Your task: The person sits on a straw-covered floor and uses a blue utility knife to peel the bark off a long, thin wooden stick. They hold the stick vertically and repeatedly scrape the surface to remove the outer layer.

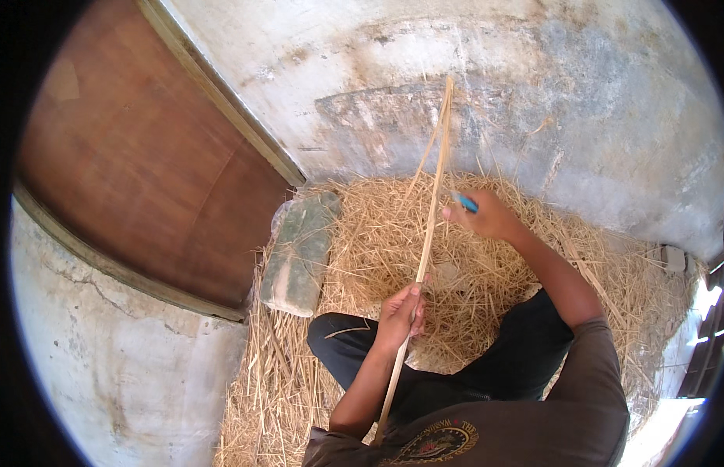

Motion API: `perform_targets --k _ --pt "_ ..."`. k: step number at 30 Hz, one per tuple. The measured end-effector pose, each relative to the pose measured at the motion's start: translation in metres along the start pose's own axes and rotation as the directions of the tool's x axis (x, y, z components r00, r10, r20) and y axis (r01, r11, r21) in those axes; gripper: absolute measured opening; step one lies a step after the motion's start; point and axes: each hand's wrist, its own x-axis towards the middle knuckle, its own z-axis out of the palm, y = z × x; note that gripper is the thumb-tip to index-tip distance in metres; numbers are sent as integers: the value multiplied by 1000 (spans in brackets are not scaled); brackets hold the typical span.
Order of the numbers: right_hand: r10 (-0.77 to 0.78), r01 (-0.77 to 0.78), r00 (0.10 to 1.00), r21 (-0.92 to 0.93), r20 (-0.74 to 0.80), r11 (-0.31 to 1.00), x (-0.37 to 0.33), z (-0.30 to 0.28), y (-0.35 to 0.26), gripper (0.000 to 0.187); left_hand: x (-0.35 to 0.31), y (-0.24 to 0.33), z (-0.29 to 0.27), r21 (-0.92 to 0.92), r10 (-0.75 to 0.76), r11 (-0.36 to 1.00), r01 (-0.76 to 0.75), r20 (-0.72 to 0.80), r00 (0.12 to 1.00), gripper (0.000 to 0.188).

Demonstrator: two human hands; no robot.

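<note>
A long pale strip of split wood or bamboo (432, 233) runs from beside my body up toward the wall. My left hand (399, 315) is closed around its lower part, above my bent leg. Near the upper end a thin sliver (433, 148) hangs away from the strip, still joined at the top. My right hand (490, 215) is closed on a small blue-handled knife (465, 203), just right of the strip and apart from it. Its short grey tip is partly blurred, so the blade's shape is unclear.
Loose straw-like shavings (385, 233) cover the floor around my crossed legs. To the left lies a worn greenish block (299, 249), beside a brown door panel (159, 156) in a wooden frame. A stained wall (494, 117) stands close in front. A small grey block (673, 258) sits far right.
</note>
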Motion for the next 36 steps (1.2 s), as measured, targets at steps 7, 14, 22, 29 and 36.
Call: perform_targets --k 7,14,22,29,36 --pt "-147 144 989 -370 21 918 -34 9 -34 70 -4 2 7 225 96 971 -76 -77 992 37" --pt "-322 253 946 -548 -32 797 -30 8 -29 67 -27 8 19 247 114 964 -101 -39 993 36" --pt "-397 331 918 -585 16 741 -26 23 -21 76 -45 1 18 265 80 963 -54 -88 993 36" --pt "-281 327 945 -504 167 800 -17 14 -20 74 -48 -4 4 181 96 981 -70 -137 986 35" --pt "-340 318 940 -449 34 835 -24 11 -22 71 -46 1 4 115 91 991 -70 -187 978 36"
